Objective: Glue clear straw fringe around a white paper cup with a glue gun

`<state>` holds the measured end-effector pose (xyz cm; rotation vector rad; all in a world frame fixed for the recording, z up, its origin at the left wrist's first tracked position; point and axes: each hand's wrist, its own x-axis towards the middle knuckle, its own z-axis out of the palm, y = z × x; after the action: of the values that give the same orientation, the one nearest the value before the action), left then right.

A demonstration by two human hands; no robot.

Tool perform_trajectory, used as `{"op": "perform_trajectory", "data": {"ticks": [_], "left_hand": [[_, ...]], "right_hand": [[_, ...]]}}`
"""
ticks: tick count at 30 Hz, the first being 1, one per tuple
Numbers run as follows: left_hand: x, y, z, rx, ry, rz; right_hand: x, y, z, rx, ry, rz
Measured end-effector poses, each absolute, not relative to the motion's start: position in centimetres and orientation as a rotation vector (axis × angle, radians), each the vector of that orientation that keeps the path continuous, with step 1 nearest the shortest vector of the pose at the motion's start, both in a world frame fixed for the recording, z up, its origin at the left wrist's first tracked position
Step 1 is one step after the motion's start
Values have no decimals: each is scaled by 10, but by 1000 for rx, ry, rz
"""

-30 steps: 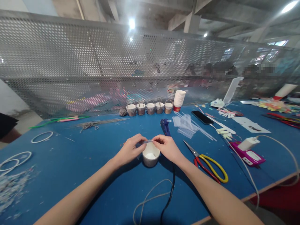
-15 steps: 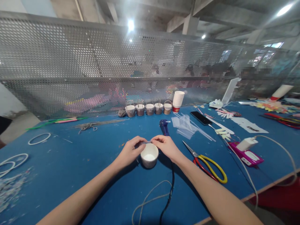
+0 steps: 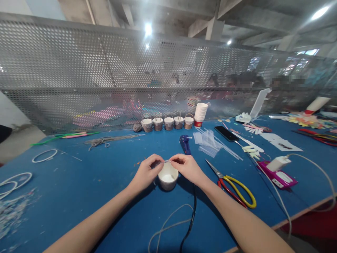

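A paper cup (image 3: pixel 168 182) stands upright in front of me, white inside and greyish outside. A short, thin grey cord (image 3: pixel 167 161) runs along its far rim. My left hand (image 3: pixel 149 171) pinches the cord's left end between thumb and fingers, close against the cup's left side. At the right end, my right hand (image 3: pixel 187 169) pinches the cord in the same way. Behind my right hand lies a blue glue gun (image 3: pixel 185 143), its nozzle partly hidden.
Yellow-and-red-handled scissors (image 3: pixel 231 184) lie right of my right arm. Farther back are clear plastic strips (image 3: pixel 207 141), a phone (image 3: pixel 226 133), a row of small handled buckets (image 3: pixel 168 123) and stacked cups (image 3: pixel 200 114). A magenta power strip (image 3: pixel 279 176) sits at right, white rings (image 3: pixel 44 156) at left.
My fingers have shifted slightly at the far rim, and more of the grey cord shows between them. The cup stays in place.
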<state>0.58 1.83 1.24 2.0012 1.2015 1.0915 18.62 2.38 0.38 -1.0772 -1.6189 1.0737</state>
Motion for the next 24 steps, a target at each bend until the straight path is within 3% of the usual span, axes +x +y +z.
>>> {"op": "perform_trajectory", "data": {"ticks": [24], "left_hand": [[1, 20, 15, 1759, 1140, 982]], "right_hand": [[190, 22, 3, -1011, -1812, 912]]}}
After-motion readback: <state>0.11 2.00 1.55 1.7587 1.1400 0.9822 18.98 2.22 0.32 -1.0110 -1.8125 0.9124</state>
